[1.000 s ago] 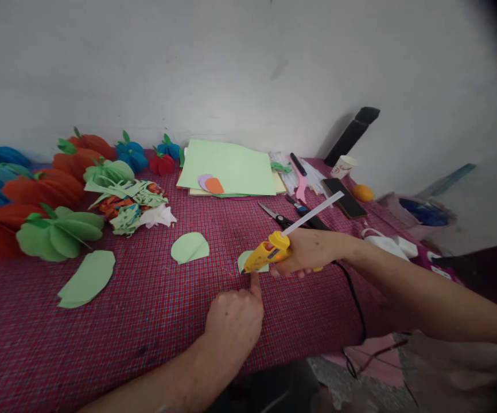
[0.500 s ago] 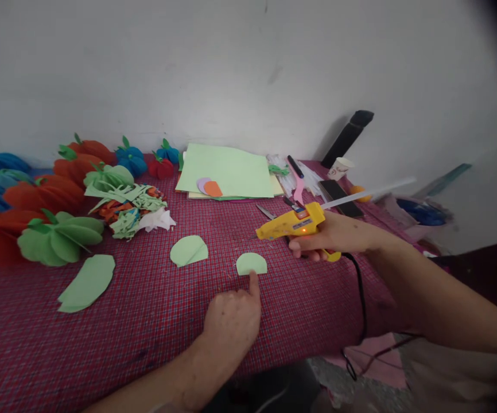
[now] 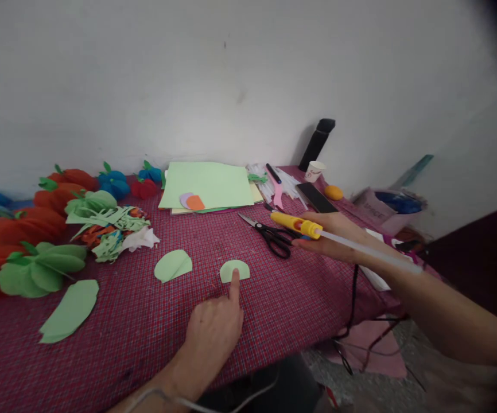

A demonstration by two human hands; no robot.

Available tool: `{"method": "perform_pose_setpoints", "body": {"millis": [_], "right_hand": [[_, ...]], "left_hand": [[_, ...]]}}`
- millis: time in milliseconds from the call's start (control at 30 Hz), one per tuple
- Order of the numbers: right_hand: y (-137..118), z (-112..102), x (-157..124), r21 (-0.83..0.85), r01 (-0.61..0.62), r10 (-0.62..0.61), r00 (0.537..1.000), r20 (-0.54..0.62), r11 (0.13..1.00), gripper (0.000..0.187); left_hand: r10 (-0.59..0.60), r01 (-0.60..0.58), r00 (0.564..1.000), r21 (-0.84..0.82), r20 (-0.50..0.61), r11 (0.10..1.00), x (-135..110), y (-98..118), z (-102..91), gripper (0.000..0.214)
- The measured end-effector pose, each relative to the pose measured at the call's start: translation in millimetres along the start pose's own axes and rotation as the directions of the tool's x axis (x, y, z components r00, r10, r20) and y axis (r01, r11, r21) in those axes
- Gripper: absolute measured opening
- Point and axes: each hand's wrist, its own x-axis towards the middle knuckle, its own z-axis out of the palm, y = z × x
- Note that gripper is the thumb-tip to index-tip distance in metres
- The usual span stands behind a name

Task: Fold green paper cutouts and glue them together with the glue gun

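My left hand (image 3: 216, 324) has its index finger stretched out and pressing on a small light green paper half-circle (image 3: 229, 267); its other fingers are curled under. My right hand (image 3: 332, 232) is wrapped round a yellow hot glue gun (image 3: 289, 221), whose nozzle points away to the left. A long clear glue stick (image 3: 369, 250) sticks out of the gun's back, over my forearm. Part of the grip is hidden by my fingers. Black-handled scissors (image 3: 270, 234) lie beside the gun. Folded green paper pieces (image 3: 173, 265) lie left of my finger.
Paper pumpkins (image 3: 42, 269) in orange, green, blue and red fill the left side, beside paper scraps (image 3: 115, 232). Green sheets (image 3: 209, 183) are stacked at the back. A phone (image 3: 316, 198), paper cup (image 3: 315, 171) and yellow egg-shaped item (image 3: 333, 192) stand at right. The gun's cord (image 3: 354, 298) hangs down.
My right hand has turned and drawn the glue gun slightly back, so the glue stick now points toward me and the scissors show. My left finger stays on the half-circle. The view has swung right.
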Motion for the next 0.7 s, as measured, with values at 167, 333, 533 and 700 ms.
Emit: {"method": "perform_pose_setpoints", "body": {"millis": [167, 333, 533, 700], "right_hand": [[27.5, -10.3, -19.5, -0.077, -0.065, 0.067, 0.997, 0.024, 0.995, 0.03], [71.4, 8.8, -34.1, -0.077, -0.064, 0.067, 0.997, 0.038, 0.995, 0.04], [100.0, 32.8, -35.7, -0.184, -0.16, 0.162, 0.987, -0.005, 0.97, 0.03], [98.4, 45.9, -34.1, -0.172, -0.158, 0.154, 0.987, -0.038, 0.972, 0.033]], "left_hand": [[-0.005, 0.006, 0.999, 0.006, -0.044, 1.0, -3.0, -3.1, -5.5, 0.057], [-0.046, 0.049, 0.995, 0.031, -0.088, 0.998, -7.6, -11.2, -16.2, 0.048], [-0.161, 0.168, 0.979, 0.045, -0.124, 0.985, -19.1, -37.9, -34.5, 0.042], [-0.245, 0.26, 0.954, 0.073, -0.173, 0.963, -29.4, -67.1, -41.8, 0.042]]}}
